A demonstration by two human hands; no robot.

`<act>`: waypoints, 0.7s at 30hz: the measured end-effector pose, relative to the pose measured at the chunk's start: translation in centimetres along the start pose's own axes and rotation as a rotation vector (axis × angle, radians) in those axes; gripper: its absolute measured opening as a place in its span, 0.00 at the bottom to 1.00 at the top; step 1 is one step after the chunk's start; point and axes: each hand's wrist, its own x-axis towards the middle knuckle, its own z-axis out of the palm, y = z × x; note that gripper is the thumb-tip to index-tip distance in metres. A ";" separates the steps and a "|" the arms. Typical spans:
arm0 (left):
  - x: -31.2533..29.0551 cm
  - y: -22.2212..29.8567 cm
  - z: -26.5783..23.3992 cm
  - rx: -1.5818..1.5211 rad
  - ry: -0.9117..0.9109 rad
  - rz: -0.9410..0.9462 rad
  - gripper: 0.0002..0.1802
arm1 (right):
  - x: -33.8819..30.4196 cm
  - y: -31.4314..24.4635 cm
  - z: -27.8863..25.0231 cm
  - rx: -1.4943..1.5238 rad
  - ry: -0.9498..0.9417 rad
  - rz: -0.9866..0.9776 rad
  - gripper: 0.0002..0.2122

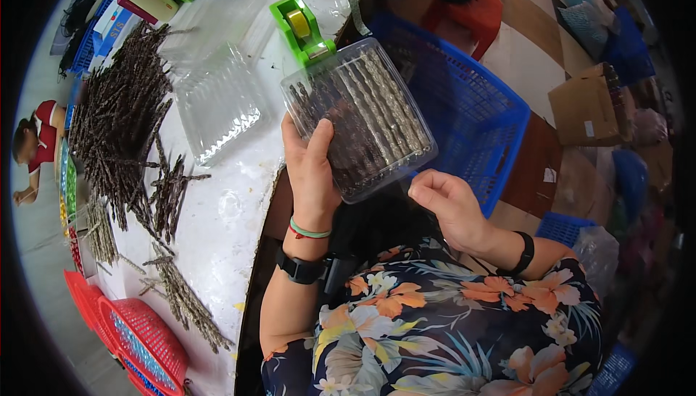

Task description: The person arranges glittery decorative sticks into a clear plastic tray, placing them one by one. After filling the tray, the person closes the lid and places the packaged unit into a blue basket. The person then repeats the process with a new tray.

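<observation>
A clear plastic box (348, 186), filled with rows of dark and pale twisted sticks (377, 99), is tilted in front of me. My left hand (312, 168) grips its near left side, the thumb lying over the top face. Close to the box's near right corner is my right hand (453, 211), its thumb and forefinger pressed together. Whatever it pinches, if anything, is too small to make out. A green tape dispenser (301, 34) with yellow tape stands just beyond the box. Left of it, an empty clear tray (217, 110) lies on the white table (225, 229).
Dark twisted sticks (116, 121) are heaped on the table's left, with pale ones (185, 298) nearer me. A red basket (156, 338) stands at lower left. To the right are a blue crate (507, 124), a red stool (478, 19) and a cardboard box (587, 110). Another person (47, 131) is far left.
</observation>
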 end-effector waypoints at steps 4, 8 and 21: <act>0.0 0.2 -0.1 -0.007 0.000 0.001 0.26 | 0.4 0.6 0.6 -0.042 0.011 0.042 0.06; -0.2 0.9 -0.1 -0.002 -0.008 -0.019 0.26 | 0.2 1.3 0.7 -0.063 -0.013 -0.003 0.08; -0.1 1.5 -0.2 -0.073 0.022 -0.050 0.24 | 5.2 2.5 1.1 -0.283 -0.021 -0.563 0.15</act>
